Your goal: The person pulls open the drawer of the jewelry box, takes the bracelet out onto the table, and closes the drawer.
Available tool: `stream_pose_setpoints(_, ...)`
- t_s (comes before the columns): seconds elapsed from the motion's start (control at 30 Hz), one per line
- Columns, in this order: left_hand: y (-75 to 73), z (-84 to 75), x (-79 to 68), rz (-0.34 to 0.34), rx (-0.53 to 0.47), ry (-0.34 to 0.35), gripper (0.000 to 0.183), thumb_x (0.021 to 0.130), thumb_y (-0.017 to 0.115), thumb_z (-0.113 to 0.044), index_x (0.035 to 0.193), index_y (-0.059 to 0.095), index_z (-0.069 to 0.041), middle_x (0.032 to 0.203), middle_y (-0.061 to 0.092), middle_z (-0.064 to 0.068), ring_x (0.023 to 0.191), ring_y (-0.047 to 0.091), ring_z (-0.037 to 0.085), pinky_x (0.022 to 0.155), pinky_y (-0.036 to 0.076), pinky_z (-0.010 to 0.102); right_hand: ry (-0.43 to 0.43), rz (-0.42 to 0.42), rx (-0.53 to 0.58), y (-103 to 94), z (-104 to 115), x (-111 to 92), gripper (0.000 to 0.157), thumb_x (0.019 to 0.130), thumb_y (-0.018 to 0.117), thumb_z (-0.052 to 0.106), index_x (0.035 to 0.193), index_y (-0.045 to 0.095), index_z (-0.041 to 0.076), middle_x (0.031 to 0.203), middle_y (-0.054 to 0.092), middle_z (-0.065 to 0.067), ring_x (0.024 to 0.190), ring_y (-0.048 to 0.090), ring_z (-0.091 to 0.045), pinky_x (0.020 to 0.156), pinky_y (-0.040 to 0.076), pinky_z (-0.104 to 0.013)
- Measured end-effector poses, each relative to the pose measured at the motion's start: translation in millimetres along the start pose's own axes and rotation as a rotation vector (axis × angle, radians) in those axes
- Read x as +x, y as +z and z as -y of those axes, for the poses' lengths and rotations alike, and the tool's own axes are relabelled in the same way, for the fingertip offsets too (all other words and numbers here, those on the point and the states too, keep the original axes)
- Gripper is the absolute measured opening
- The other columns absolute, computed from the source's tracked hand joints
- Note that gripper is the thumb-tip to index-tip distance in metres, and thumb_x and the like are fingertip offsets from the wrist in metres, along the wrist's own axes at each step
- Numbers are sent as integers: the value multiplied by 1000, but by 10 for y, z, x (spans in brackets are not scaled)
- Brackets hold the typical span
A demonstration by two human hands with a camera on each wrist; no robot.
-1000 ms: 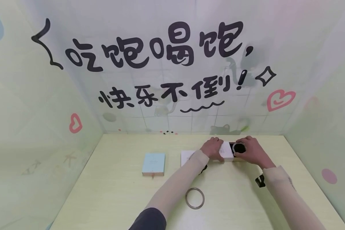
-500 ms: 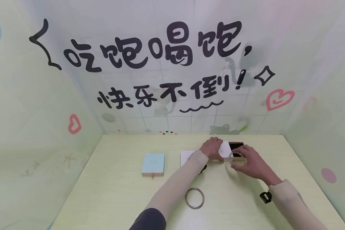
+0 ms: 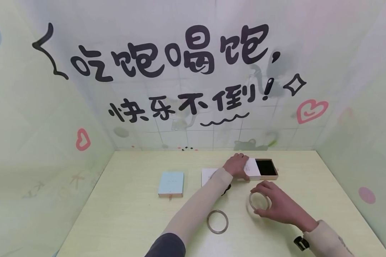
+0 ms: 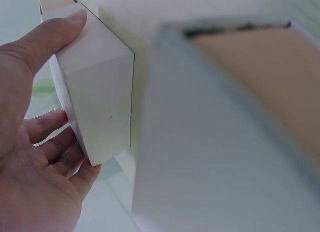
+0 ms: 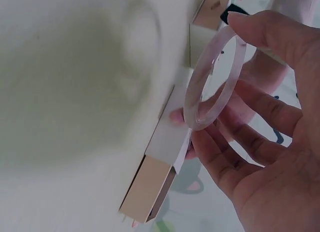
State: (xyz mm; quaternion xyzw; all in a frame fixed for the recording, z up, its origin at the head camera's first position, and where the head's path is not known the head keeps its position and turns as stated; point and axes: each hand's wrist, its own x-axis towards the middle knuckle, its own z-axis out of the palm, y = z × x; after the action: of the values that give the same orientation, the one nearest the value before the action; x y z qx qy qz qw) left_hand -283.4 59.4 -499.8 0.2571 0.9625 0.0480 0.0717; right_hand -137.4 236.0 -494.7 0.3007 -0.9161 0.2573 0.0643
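My left hand (image 3: 236, 166) grips a white drawer box (image 3: 252, 168) at the back right of the table. In the left wrist view its thumb lies on the near side, the fingers on the far side. Out of the sleeve's right end sticks the drawer (image 3: 266, 167), black inside. My right hand (image 3: 273, 203) pinches a pale, translucent bangle (image 5: 197, 86) between thumb and fingers, in front of that box. A second bangle (image 3: 208, 222), greyish brown, lies flat near the front middle.
A light blue box (image 3: 171, 182) stands left of centre. Partly behind my left forearm is another white box (image 3: 209, 175), large and blurred in the left wrist view. Printed walls border the table at back and sides.
The right hand has carried the pale bangle from over the open drawer towards the front of the table, baring the black lining. My left hand has stayed on the box.
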Motion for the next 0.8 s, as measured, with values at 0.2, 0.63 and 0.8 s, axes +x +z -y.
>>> stream_pose_setpoints(0.2, 12, -1, 2, 9, -1, -6, 87, 80, 84, -52, 151, 47, -18, 147, 55, -1, 134, 50, 15, 109, 45, 25, -60, 39, 9, 106, 71, -74, 50, 70, 93, 25, 113, 70, 23, 117, 60, 11, 108, 56, -7, 89, 55, -35)
stream_pose_setpoints(0.63, 29, 1, 19, 3, -17, -11, 88, 80, 85, -52, 152, 46, -18, 148, 54, 0, 134, 50, 15, 109, 46, 26, -81, 141, -7, 318, 177, -236, 50, 68, 93, 26, 112, 69, 26, 115, 59, 13, 107, 55, -8, 89, 55, -31)
stream_pose_setpoints(0.8, 24, -6, 18, 0, -24, -9, 88, 79, 85, -51, 151, 47, -18, 147, 55, -1, 132, 50, 15, 108, 45, 25, -87, 160, -18, 366, 179, -265, 50, 68, 93, 27, 112, 69, 27, 115, 59, 12, 107, 54, -8, 88, 56, -31)
